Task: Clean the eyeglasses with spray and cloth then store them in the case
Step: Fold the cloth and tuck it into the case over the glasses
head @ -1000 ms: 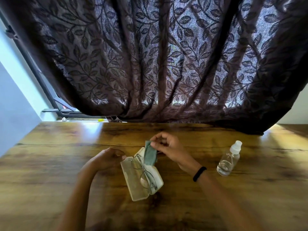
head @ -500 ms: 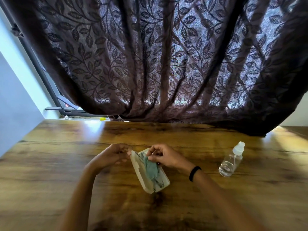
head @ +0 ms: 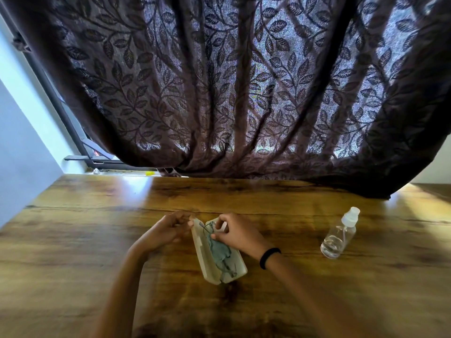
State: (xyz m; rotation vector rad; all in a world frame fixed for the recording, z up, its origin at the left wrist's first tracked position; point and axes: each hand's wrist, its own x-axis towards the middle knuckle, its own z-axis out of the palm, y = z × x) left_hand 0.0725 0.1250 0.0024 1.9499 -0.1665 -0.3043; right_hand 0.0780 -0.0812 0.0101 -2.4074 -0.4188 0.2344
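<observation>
Wood grain on the counter (head: 73, 252), smooth, with a glossy sheen in the light. Beige case (head: 202, 254) hard, smooth and matt. Inside, soft teal cloth (head: 219, 252), crumpled, over thin wire glasses (head: 207, 226) of metal look. Clear, glossy plastic bottle (head: 338, 237) with a whitish plastic cap (head: 350, 215). Woven curtain (head: 219, 81) behind, leaf-patterned, partly sheer. Matt black band (head: 269, 257) on a wrist.

Spray bottle (head: 339, 236) right of case (head: 202, 252), curtain (head: 219, 93) behind

R hand (head: 240, 236) pinching cloth (head: 219, 252) over glasses (head: 208, 226) in open case (head: 203, 254), L hand (head: 166, 231) alongside.
</observation>
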